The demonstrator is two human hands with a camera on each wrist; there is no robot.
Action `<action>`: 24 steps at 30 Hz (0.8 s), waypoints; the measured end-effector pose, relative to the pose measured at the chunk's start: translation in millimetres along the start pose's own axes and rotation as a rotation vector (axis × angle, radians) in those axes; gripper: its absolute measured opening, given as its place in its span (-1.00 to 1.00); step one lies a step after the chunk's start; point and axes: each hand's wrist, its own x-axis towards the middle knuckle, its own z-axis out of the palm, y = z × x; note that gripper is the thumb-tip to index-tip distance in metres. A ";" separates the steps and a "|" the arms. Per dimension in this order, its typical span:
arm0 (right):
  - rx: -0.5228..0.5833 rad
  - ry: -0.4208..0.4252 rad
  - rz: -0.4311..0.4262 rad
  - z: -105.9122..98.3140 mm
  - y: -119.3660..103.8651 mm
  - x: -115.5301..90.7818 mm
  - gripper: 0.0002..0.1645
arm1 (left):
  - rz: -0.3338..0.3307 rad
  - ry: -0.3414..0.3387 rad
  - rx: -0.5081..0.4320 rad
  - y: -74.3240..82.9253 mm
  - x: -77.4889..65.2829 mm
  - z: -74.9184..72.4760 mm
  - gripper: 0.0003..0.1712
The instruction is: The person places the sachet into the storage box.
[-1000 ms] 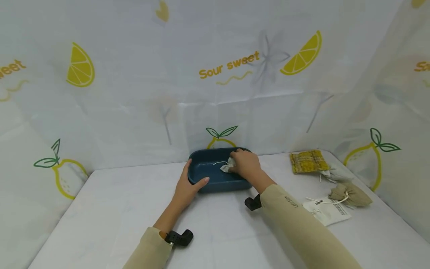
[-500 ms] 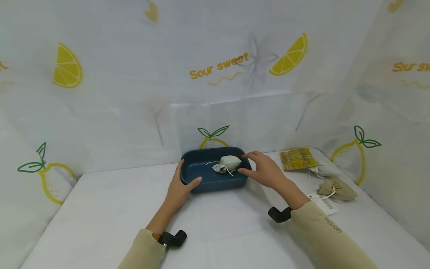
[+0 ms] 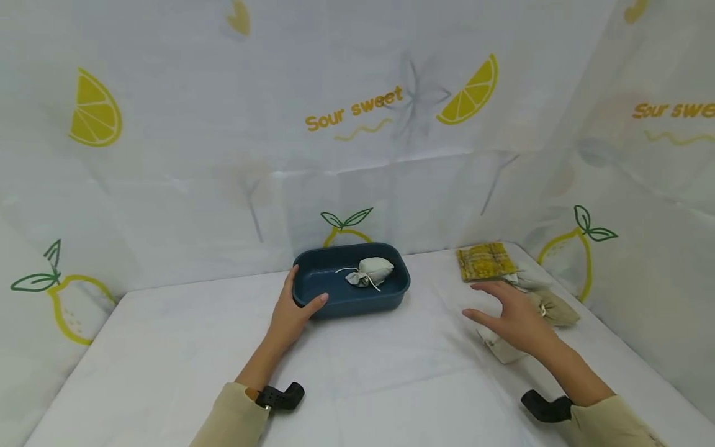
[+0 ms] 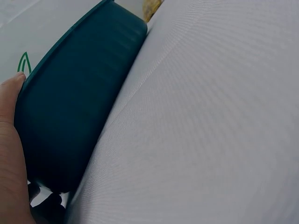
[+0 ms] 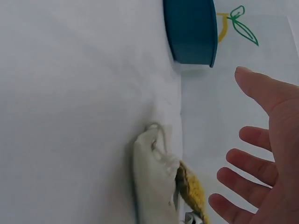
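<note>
A dark blue rectangular basin (image 3: 363, 307) stands near the back of the white table, with a small pale drawstring pouch (image 3: 377, 269) lying inside toward its right end. My left hand (image 3: 287, 316) grips the basin's left end, thumb at the front rim and fingers along the side. Off to the right, my right hand (image 3: 516, 316) is above a white pouch (image 3: 503, 349) and a tan drawstring pouch (image 3: 561, 309), partly covering both. Its thumb and fingers are spread with nothing between them, as the right wrist view also shows.
Behind the right hand lie a yellow checked pouch (image 3: 485, 263) and a greyish-white pouch (image 3: 535, 279). A white lemon-print cloth (image 3: 223, 205) hangs right behind the table's back edge. Each wrist wears a black camera mount.
My right hand has let go of the pale pouch in the basin, pulled out and moved right over the other pouches. The left hand has stayed on the basin; the head view has shifted.
</note>
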 end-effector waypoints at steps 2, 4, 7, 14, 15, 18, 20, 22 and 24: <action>-0.010 -0.022 0.046 -2.9 7.8 -12.4 -0.23 | -0.001 -0.011 0.005 -0.6 0.2 0.3 0.19; -0.006 -0.044 0.084 -2.3 15.7 -20.5 -0.19 | 0.002 -0.008 0.004 0.8 0.8 -0.6 0.18; 0.000 -0.052 0.117 2.8 28.4 -29.4 -0.16 | 0.007 0.002 0.004 1.5 1.5 -2.0 0.18; 0.019 -0.021 0.130 21.5 44.8 -44.4 -0.18 | 0.004 -0.010 -0.002 0.2 1.3 0.1 0.18; 0.024 -0.012 0.123 24.2 44.4 -45.5 -0.20 | 0.003 -0.010 -0.005 0.3 1.2 0.6 0.17; 0.044 0.010 0.080 30.5 40.4 -46.6 -0.24 | 0.002 -0.006 -0.006 0.5 0.7 1.3 0.17; 0.079 0.022 0.040 33.7 36.5 -47.1 -0.27 | 0.001 -0.005 -0.001 0.6 0.4 1.5 0.17; 0.102 0.027 -0.011 37.1 32.5 -47.6 -0.29 | -0.001 -0.002 0.001 1.0 -0.1 1.0 0.17; 0.115 0.033 -0.060 40.3 28.6 -48.2 -0.32 | -0.003 0.000 0.005 1.3 -0.6 0.3 0.17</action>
